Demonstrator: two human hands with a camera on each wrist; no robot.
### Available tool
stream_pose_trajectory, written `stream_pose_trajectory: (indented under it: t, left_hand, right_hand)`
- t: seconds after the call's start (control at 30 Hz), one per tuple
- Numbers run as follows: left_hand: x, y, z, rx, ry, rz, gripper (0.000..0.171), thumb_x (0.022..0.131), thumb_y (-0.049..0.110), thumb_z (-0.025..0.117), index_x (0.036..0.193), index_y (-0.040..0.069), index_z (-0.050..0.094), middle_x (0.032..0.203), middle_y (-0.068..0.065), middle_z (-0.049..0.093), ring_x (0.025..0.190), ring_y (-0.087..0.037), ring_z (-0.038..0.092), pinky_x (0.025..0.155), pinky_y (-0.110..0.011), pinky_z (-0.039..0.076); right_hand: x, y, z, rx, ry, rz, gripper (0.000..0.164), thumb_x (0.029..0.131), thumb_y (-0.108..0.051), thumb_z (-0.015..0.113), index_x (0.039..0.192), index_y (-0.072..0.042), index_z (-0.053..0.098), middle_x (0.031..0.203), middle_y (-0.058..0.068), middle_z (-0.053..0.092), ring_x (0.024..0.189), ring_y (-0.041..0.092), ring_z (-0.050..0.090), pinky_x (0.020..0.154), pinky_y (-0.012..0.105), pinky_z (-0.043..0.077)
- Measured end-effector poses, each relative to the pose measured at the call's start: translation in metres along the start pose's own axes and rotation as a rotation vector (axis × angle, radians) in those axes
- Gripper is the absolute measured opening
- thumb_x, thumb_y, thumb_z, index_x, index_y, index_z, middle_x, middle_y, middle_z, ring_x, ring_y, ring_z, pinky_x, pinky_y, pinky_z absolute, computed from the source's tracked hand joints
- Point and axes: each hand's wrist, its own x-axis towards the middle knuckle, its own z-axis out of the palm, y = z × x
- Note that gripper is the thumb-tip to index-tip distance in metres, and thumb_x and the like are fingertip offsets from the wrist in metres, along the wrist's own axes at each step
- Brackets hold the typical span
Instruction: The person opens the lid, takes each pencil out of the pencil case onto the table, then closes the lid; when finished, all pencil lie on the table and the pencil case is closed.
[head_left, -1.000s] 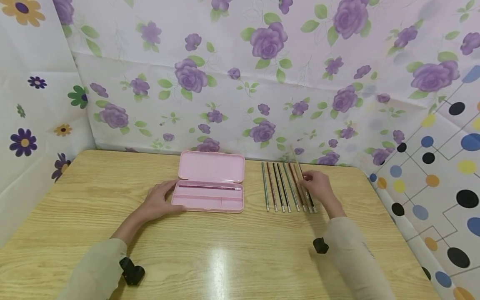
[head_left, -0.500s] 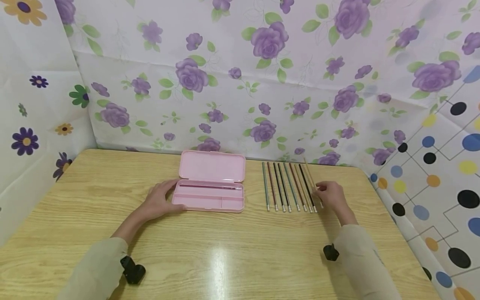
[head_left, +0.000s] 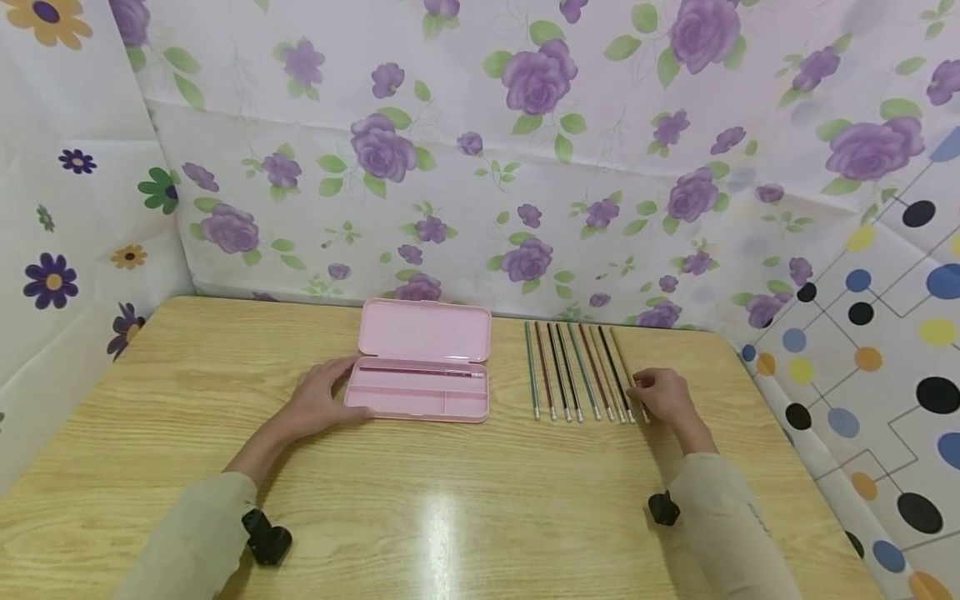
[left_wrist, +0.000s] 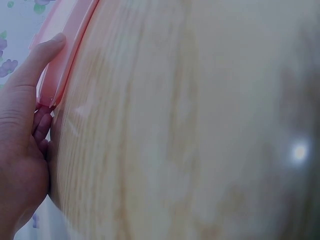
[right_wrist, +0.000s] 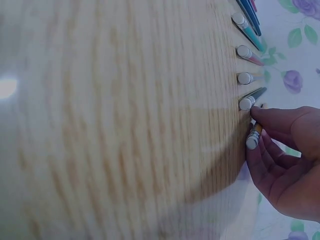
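A pink pencil case lies with its lid raised, left of the middle of the table. One dark red pencil rests in its long back compartment. My left hand grips the case's left end, thumb on the front side and fingers around the end, as the left wrist view shows. At the right end of a row of pencils, my right hand pinches a yellowish pencil between thumb and fingers. Its eraser end points toward me, close to the table.
The row holds several teal, red, black and tan pencils, eraser ends toward me. A flowered cloth hangs behind the wooden table, and a dotted cloth hangs at the right. Black cameras sit on both wrists.
My right hand has carried the yellowish pencil rightward, past the black pencil, and lowered its far end to the row's right end. The left hand has stayed on the pencil case.
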Motion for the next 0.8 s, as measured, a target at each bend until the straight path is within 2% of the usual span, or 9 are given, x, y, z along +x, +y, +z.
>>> stream_pose_trajectory:
  t: [0.17,0.57,0.8]
  left_hand:
    - [0.0,0.0,0.0,-0.004,0.002,0.005,0.094,0.072,0.042,0.083,0.147,0.007,0.039,0.145,-0.021,0.042,0.131,-0.043,0.033,0.103,-0.06,0.02]
    - [0.0,0.0,-0.001,-0.004,-0.004,-0.008,0.093,0.073,0.042,0.082,0.147,0.006,0.039,0.145,-0.021,0.041,0.132,-0.043,0.032,0.103,-0.061,0.019]
    - [0.0,0.001,-0.001,0.01,-0.002,-0.006,0.091,0.072,0.043,0.082,0.146,0.009,0.042,0.144,-0.021,0.042,0.131,-0.043,0.033,0.103,-0.061,0.019]
  right_hand:
    - [0.001,0.001,0.0,-0.005,0.0,-0.003,0.036,0.089,-0.009,0.067,0.114,0.016,0.061,0.097,0.023,0.066,0.09,0.037,0.061,0.08,0.048,0.049]
    - [-0.003,-0.002,-0.001,0.015,-0.018,0.003,0.037,0.09,-0.01,0.067,0.116,0.015,0.059,0.095,0.022,0.065,0.083,0.031,0.062,0.071,0.042,0.051]
    - [-0.004,-0.011,-0.008,0.025,0.014,-0.024,0.034,0.094,-0.008,0.057,0.119,0.014,0.058,0.103,0.028,0.064,0.089,0.037,0.062,0.074,0.045,0.052]
